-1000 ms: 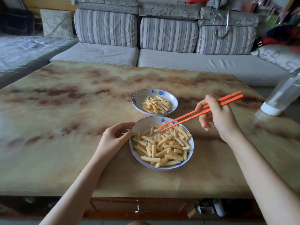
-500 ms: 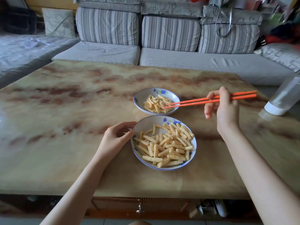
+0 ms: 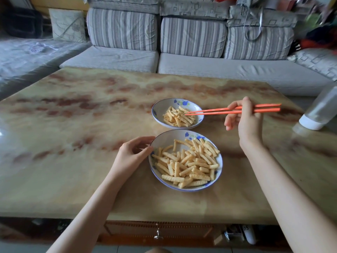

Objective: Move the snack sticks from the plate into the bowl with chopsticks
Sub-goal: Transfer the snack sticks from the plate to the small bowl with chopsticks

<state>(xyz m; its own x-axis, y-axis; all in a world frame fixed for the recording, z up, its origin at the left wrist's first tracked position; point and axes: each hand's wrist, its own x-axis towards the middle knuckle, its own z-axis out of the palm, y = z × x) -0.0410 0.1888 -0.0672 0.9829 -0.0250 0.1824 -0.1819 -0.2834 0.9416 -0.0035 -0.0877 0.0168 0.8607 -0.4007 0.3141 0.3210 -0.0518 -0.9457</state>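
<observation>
We count two dishes on the table [image 3: 91, 125]. The plate [image 3: 166, 141] lies nearest us, heaped with snack sticks [image 3: 187, 161]. The bowl [image 3: 162, 108] sits just beyond it at 12 o'clock, holding a smaller pile. Our left hand [image 3: 131, 154] curls round the plate's rim at 9 o'clock. Our right hand [image 3: 246, 121] pinches two orange chopsticks [image 3: 215, 111], tips over the bowl; whether they grip a stick we cannot tell. One bottle [image 3: 321, 110] stands at 3 o'clock.
</observation>
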